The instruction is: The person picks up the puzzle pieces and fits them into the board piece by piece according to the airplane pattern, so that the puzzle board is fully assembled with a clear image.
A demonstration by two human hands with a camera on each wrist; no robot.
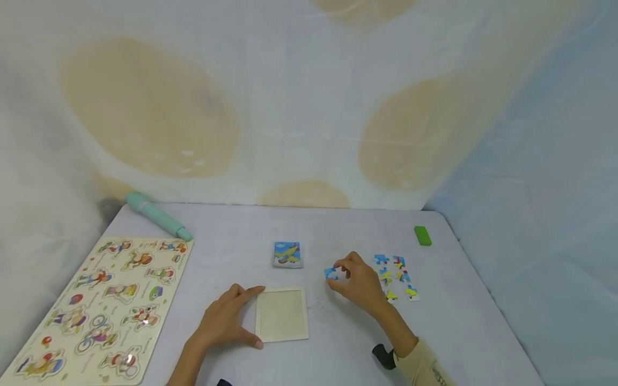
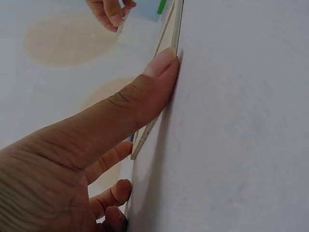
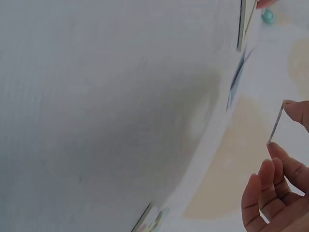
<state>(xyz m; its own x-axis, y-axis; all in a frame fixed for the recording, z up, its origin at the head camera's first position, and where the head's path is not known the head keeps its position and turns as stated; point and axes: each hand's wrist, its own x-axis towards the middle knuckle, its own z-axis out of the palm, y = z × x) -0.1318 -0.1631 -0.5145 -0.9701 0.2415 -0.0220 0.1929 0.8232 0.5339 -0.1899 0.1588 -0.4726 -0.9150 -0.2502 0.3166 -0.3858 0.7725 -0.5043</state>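
Note:
A square wooden puzzle tray [image 1: 282, 340] lies flat on the table with nothing in it. My left hand [image 1: 224, 320] holds it at the left side, thumb on the near corner and index finger on the far corner. The left wrist view shows the thumb [image 2: 161, 72] pressed against the tray's edge. Above the table, right of the tray, my right hand [image 1: 359, 281] pinches a blue jigsaw piece [image 1: 330, 273] between thumb and fingertips. In the right wrist view that puzzle piece [image 3: 276, 123] appears edge-on. Several loose jigsaw pieces [image 1: 411, 291] lie beyond the right hand.
Behind the tray sits a small square airplane picture [image 1: 287, 254]. A large board of picture pieces [image 1: 111, 311] covers the left side, with a mint-green wand-like object [image 1: 159, 217] behind it. At the back right lies a green block [image 1: 422, 236].

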